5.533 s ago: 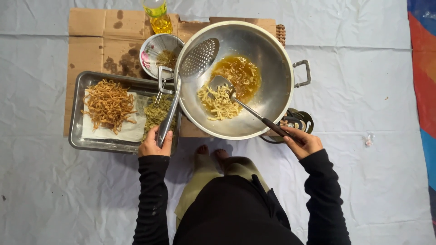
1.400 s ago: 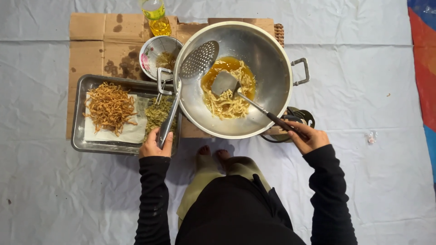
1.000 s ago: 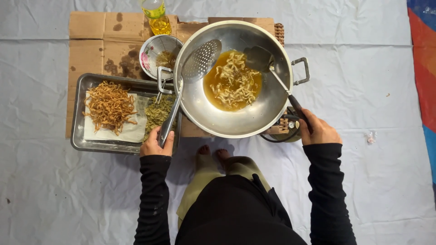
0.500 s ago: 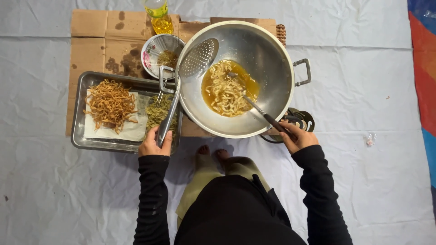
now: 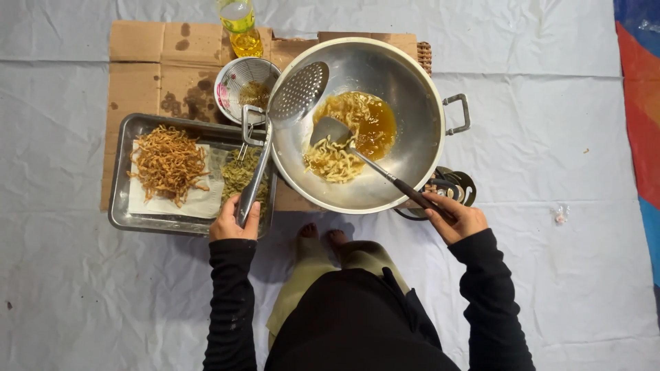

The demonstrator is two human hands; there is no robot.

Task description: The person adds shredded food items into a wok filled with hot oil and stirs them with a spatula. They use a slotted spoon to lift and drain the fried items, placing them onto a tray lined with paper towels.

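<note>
Person squatting on a grey floor sheet (image 5: 103, 295), black sleeves, bare toes just short of the wok.

Left hand (image 5: 234, 220): arm straight forward, fingers wrapped tight round the end of the skimmer handle, near-left of the wok, over the tray's near edge.

Right hand (image 5: 457, 218): at the wok's near-right rim, palm turned up, fingers closed on the dark handle of the spatula; elbow bent out to the side.

Skimmer (image 5: 297, 93): long metal handle running up from the left hand; round perforated head resting inside the wok's left wall, clear of the oil.

Spatula (image 5: 333, 130): flat metal blade low in the wok, lying against the noodles at the oil's edge.

Wok (image 5: 412, 82): large, silvery, two side handles; amber oil pooled at the bottom, pale yellow noodle strips (image 5: 331, 159) heaped on the near side of the pool.

Burner (image 5: 457, 185): dark, showing under the wok's near-right edge.

Tray (image 5: 120, 178): steel, left of the wok; golden fried strands (image 5: 168, 161) on white paper, greenish strands beside them.

Small bowl (image 5: 244, 86): beyond the tray, touching the wok's left rim.

Oil bottle (image 5: 239, 24): yellow, farthest back on the stained cardboard (image 5: 148, 69).
</note>
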